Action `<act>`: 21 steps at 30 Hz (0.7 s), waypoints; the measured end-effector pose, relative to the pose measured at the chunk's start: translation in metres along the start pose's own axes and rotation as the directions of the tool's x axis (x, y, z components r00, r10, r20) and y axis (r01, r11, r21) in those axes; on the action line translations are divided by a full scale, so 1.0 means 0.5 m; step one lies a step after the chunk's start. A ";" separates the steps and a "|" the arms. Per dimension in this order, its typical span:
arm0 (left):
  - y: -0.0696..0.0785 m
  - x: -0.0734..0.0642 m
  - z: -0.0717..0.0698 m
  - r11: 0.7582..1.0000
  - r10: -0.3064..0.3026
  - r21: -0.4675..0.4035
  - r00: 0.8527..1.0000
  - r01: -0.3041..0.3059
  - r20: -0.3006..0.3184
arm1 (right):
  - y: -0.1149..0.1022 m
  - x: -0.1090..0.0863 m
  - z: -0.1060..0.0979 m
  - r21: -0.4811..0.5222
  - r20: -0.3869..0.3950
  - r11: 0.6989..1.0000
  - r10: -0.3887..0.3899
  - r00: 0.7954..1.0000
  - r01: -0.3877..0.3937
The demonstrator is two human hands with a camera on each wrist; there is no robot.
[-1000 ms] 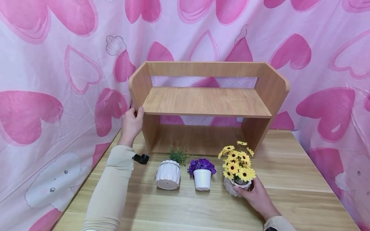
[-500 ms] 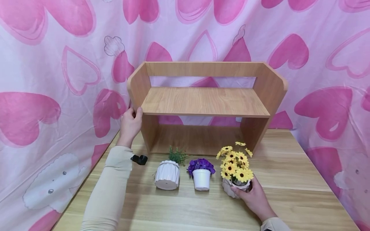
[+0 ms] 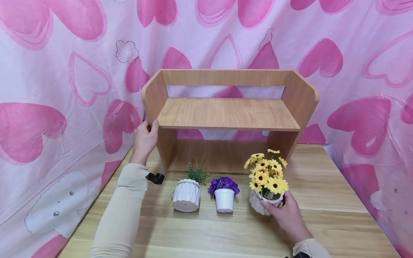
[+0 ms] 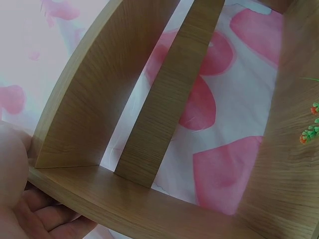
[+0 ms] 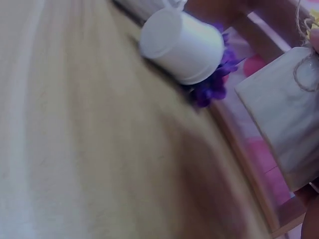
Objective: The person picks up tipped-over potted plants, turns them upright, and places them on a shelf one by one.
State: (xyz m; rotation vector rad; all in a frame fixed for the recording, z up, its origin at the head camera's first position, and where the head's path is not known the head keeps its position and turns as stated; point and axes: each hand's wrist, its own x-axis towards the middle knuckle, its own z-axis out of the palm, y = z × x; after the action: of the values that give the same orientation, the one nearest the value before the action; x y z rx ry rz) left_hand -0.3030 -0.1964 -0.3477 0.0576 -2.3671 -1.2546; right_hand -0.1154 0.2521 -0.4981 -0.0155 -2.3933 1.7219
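My left hand (image 3: 146, 141) grips the left side panel of a two-tier wooden desk shelf (image 3: 229, 111), thumb in front. In the left wrist view its fingers (image 4: 52, 216) curl behind the panel's edge. My right hand (image 3: 287, 216) holds a whitish pot (image 5: 284, 114) by its rim, thumb on the near side. Yellow daisy-like flowers (image 3: 266, 175) fill that pot, and twine is tied round it. The pot is raised off the table, its shadow below. To its left lie a white pot of purple flowers (image 3: 224, 200) and a ribbed white pot with a green plant (image 3: 186, 195), both tipped back.
The shelf stands at the back of the wood-grain table (image 3: 200, 240), behind the pots. A pink heart-patterned cloth (image 3: 80, 125) hangs behind and at both sides. A black wrist device (image 3: 155, 178) juts from my left sleeve.
My right hand has lifted the pot of yellow flowers a little and moved it slightly right. My left hand stays on the shelf, and the other two pots have not moved.
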 end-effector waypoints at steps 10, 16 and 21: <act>-0.002 0.000 -0.001 1.000 0.011 -0.018 1.000 -0.011 0.004 | -0.067 0.018 -0.037 -0.107 -0.024 0.994 0.019 1.000 -0.022; -0.003 0.000 -0.002 1.000 0.010 -0.027 1.000 -0.010 0.011 | -0.111 0.035 -0.052 -0.131 -0.052 0.989 -0.070 0.996 0.063; -0.004 0.001 -0.004 0.999 -0.007 -0.032 1.000 0.008 0.030 | -0.147 0.055 -0.067 -0.134 -0.041 0.982 -0.143 0.989 0.136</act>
State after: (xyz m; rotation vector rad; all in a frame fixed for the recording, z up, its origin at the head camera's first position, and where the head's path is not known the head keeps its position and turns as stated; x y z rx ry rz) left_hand -0.3032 -0.1992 -0.3482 0.0381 -2.3738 -1.3049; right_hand -0.1293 0.2630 -0.4147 0.0871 -2.4042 1.4847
